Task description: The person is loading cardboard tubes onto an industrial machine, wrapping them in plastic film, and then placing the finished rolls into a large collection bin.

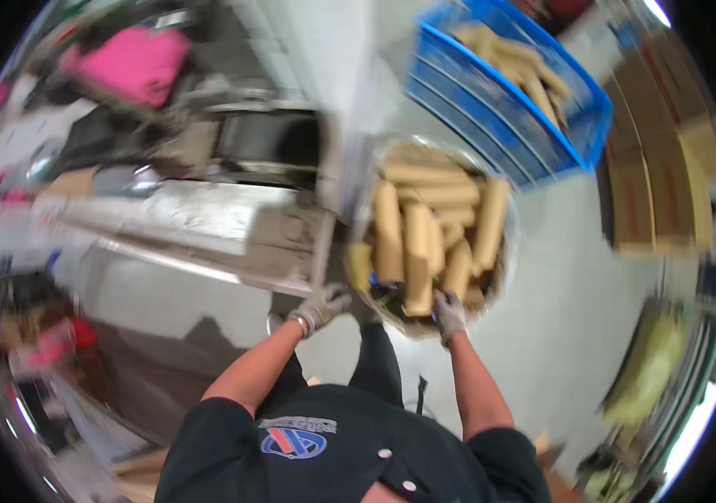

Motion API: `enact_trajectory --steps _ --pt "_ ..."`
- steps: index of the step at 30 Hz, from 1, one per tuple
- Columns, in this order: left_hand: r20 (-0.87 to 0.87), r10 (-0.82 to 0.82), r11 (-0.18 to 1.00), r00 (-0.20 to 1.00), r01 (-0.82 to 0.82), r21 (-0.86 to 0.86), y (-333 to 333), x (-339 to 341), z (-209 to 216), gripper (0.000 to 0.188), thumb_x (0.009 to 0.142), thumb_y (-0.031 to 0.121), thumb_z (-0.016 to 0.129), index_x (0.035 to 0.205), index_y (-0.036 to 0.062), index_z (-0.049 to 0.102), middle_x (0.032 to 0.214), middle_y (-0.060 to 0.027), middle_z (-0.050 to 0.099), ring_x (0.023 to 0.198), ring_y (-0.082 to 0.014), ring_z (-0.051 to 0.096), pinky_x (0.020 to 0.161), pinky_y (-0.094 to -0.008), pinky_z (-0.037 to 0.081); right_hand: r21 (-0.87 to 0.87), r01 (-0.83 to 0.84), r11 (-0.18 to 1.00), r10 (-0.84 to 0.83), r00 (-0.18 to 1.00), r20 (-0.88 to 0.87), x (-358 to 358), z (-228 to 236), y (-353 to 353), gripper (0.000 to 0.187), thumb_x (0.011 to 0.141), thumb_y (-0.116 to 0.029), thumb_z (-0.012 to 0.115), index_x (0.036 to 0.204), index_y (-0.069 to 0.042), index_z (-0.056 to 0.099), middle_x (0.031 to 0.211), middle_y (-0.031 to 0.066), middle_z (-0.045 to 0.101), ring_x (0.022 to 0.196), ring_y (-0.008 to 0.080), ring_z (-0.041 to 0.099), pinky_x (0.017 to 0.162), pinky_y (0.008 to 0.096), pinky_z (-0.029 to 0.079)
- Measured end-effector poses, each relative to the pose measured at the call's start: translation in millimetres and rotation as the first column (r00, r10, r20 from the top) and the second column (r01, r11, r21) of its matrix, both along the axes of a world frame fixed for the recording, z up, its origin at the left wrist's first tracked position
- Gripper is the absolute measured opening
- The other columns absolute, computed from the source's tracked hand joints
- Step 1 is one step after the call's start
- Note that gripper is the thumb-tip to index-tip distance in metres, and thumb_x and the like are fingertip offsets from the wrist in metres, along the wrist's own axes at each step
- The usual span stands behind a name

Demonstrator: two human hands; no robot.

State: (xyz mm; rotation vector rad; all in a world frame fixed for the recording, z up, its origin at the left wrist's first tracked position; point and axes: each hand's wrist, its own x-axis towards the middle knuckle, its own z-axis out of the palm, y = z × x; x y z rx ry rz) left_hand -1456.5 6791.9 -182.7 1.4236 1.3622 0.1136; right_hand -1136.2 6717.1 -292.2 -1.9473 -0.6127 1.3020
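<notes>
A round tub (505,251) lined with clear plastic stands on the floor before me, filled with long, rounded tan pieces (415,256) whose material I cannot make out. My right hand (450,318), in a pale glove, reaches over its near rim. The fingertips meet the lower end of one tan piece (458,267); blur hides whether they grip it. My left hand (322,310), gloved too, is left of the tub by the corner of a metal-topped bench (207,218). Its fingers stretch toward the tub, and nothing shows in them.
A blue plastic crate (492,138) with more tan pieces is beyond the tub. Stacked cardboard boxes (656,168) stand at the right, above a yellow-green sack (647,365). A bright pink item (136,63) lies on the cluttered bench.
</notes>
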Motion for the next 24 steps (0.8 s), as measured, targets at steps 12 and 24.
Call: enact_trajectory --steps 12,24 --pt "-0.15 0.705 0.671 0.693 -0.72 -0.174 -191 -432 -45 0.047 0.081 0.034 0.06 0.116 0.0026 0.056 0.103 -0.0128 0.063 0.097 -0.0202 0.058 0.086 -0.0285 0.044 0.066 -0.493 0.867 0.492 0.831 -0.259 -370 121 96 0.025 0.085 -0.02 0.059 0.101 -0.001 0.059 0.077 0.0022 0.058 0.062 0.0103 0.051 0.056 0.0232 0.043" --pt "0.402 0.915 0.118 -0.026 -0.937 -0.329 -133 -738 18 0.032 0.083 0.024 0.064 0.109 0.0068 0.057 0.086 0.0011 0.059 0.07 -0.0098 0.054 0.061 -0.0244 0.046 0.35 -0.331 0.876 0.476 0.477 -0.739 -794 198 321 0.072 0.07 -0.077 0.045 0.102 -0.013 0.052 0.088 0.005 0.056 0.074 0.0221 0.055 0.063 0.0382 0.048"
